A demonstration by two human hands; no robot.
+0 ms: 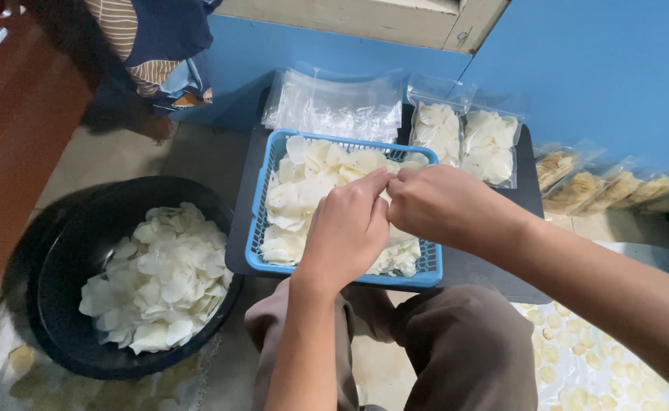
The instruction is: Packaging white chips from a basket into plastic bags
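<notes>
Grips: we see left hand (347,228) and right hand (441,205) fingertips pinched together, contents hidden
Chips: blue basket (262,190) lies directly beneath both

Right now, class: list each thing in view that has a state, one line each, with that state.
Blue basket: heaped with white chips.
Black tub: partly filled with chips.
Two chip bags: filled, upright.
Empty bags: stacked flat.
Left hand: fingertips pinched, over basket.
Right hand: fingertips pinched, meeting left.
</notes>
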